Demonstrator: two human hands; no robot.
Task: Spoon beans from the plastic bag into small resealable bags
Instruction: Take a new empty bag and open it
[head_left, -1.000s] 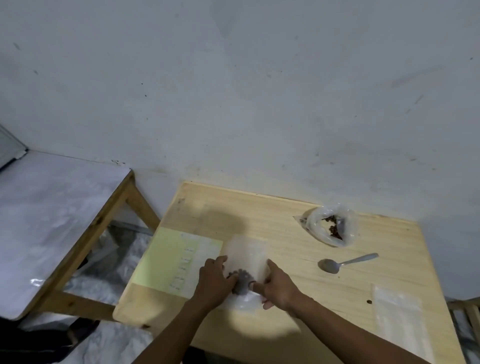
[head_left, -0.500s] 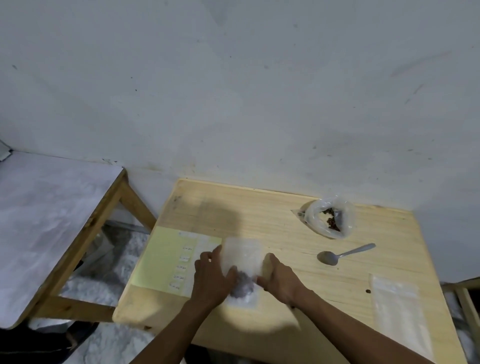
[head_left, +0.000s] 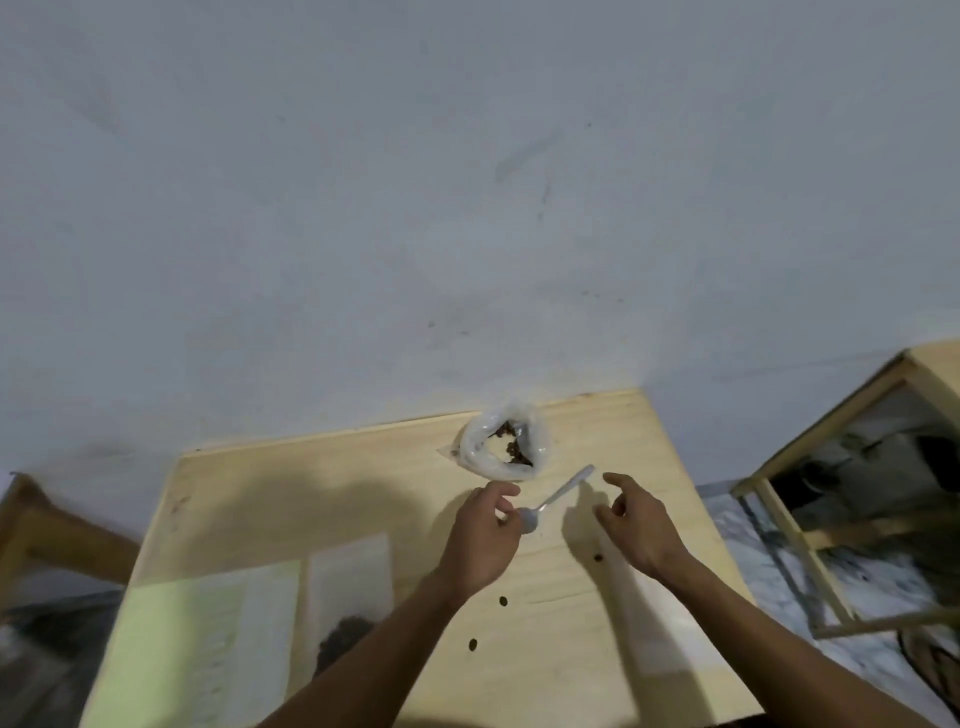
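The clear plastic bag (head_left: 504, 446) with dark beans inside stands open at the far edge of the wooden table (head_left: 322, 483). A metal spoon (head_left: 557, 498) lies on the table just in front of it. My left hand (head_left: 485, 530) hovers open beside the spoon's bowl, fingers apart. My right hand (head_left: 641, 519) is open to the right of the spoon's handle, holding nothing. A small resealable bag (head_left: 349, 597) with beans at its bottom lies flat at the near left. Empty small bags (head_left: 670, 639) lie partly under my right forearm.
A pale yellow-green sheet (head_left: 182, 649) lies at the table's near left corner. Three loose beans (head_left: 502, 601) dot the table between my arms. A second wooden table (head_left: 831, 415) stands to the right, another table's edge (head_left: 21, 514) to the left. The wall is right behind.
Both hands have let go of the filled small bag, which now lies flat at the left, and have moved right to either side of the spoon. The view has swung right.
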